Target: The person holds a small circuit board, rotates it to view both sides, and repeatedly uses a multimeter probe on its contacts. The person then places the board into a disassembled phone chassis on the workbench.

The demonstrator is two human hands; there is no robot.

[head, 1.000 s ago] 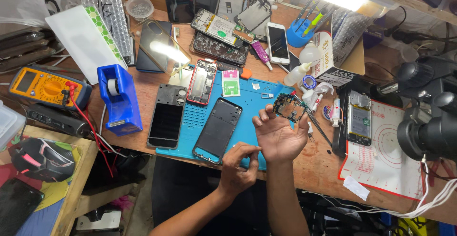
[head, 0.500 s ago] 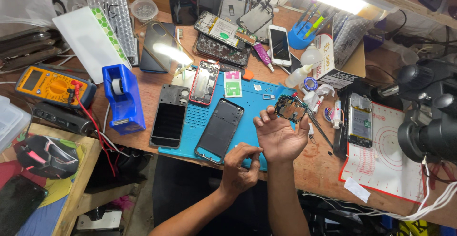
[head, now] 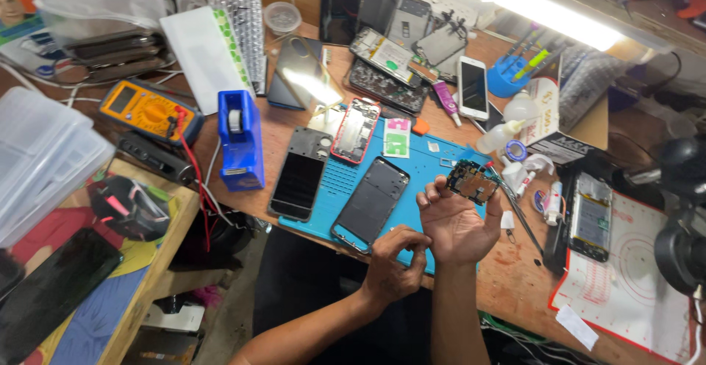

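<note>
Head view: right hand point(head: 457, 227) is raised palm-up, fingers spread, with a small circuit board point(head: 473, 181) pinched at the fingertips above the right edge of the blue mat point(head: 426, 160). Left hand point(head: 392, 266), fingers curled together, rests at the mat's near edge, beside a dark phone point(head: 370, 203).

I see a teal-blue repair mat point(head: 430, 160) on the brown wooden counter point(head: 515, 277). The circuit board point(head: 472, 181) I hold is dark with green and copper patches. The phone back panel point(head: 371, 204) on the mat is glossy black; the opened phone point(head: 355, 130) has a red rim. The tape dispenser point(head: 240, 140) is bright blue, the multimeter point(head: 150, 110) orange-yellow with red leads. A white mat point(head: 632, 291) bears red rings and edging.
</note>
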